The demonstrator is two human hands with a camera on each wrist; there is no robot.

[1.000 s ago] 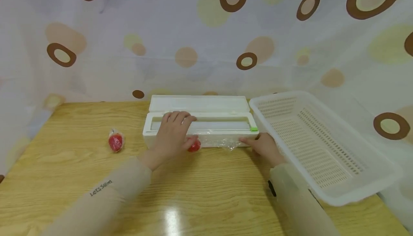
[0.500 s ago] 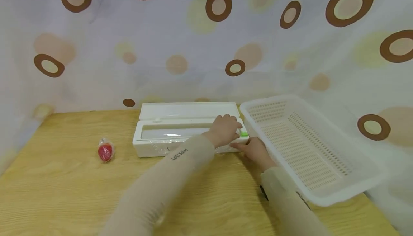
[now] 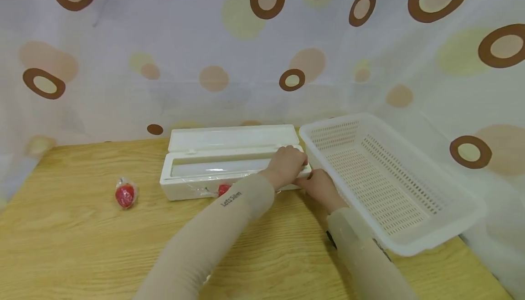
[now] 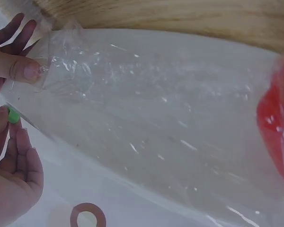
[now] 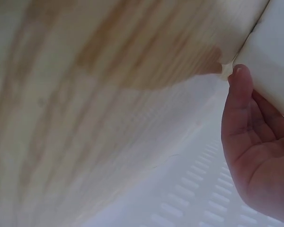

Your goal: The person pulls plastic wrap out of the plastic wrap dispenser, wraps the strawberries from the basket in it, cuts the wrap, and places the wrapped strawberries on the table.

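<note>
A white cling film box (image 3: 184, 190) stands with its lid (image 3: 234, 138) raised, its film roll (image 3: 217, 168) showing. Film (image 4: 161, 99) hangs over the box's front, with a red fruit-like thing (image 3: 223, 189) against it, partly behind the left sleeve. My left hand (image 3: 285, 165) reaches across to the box's right end. In the left wrist view its thumb and a finger pinch the green slider (image 4: 13, 115). My right hand (image 3: 321, 189) grips the right end, thumb on the film at the front; some of its fingers are hidden.
A second red fruit-like thing (image 3: 125, 195), wrapped in film, lies to the left on the wooden table (image 3: 74, 236). A white perforated basket (image 3: 447, 227) stands close beside the right arm. Behind everything hangs a patterned curtain (image 3: 242, 104).
My left hand has moved right, from near the red thing to the slider at the box's right end. My right hand stays at that end. The head view has shifted somewhat.
</note>
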